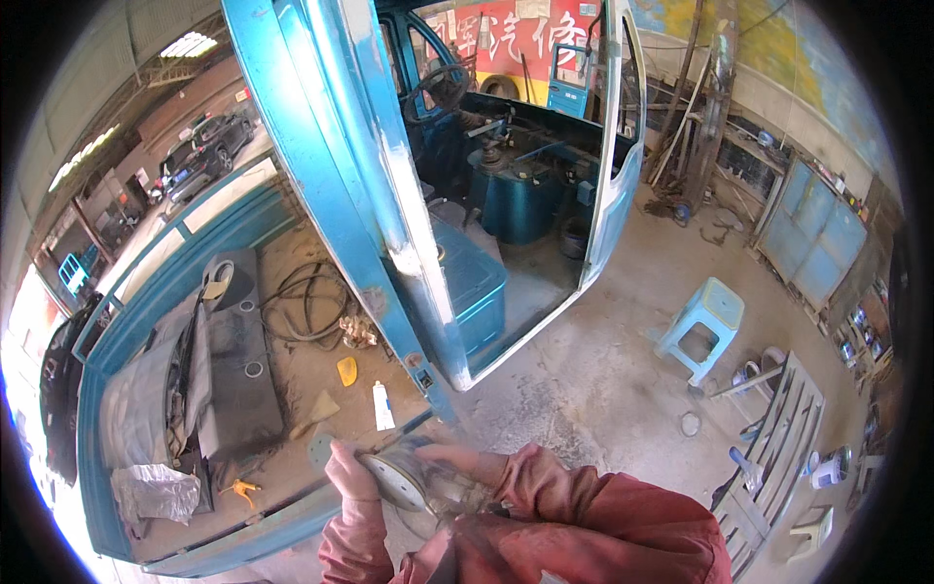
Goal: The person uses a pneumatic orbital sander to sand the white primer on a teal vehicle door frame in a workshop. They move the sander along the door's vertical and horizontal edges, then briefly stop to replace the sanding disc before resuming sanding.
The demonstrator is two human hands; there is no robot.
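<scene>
My left hand [352, 474] is closed, its fingers pinching a thin greenish sanding disc [319, 449] that sticks out past the fingertips. Right beside it is a round pale sander pad [397, 484] with small holes, tilted on edge and facing my left hand. My right hand [455, 458] grips the sander from the other side; its body is partly hidden and smeared by motion. Both forearms wear dusty red sleeves. Just beyond my hands stands the blue cab door frame [428, 292], its pillar patched with whitish filler.
At left, the blue truck bed [107, 487] holds a white tube [382, 406], a yellow scraper [346, 371], an orange trigger-like tool [240, 490], coiled hose [302, 302] and a dark panel [243, 389]. To the right are a light blue stool [702, 326] and a slatted rack [773, 457].
</scene>
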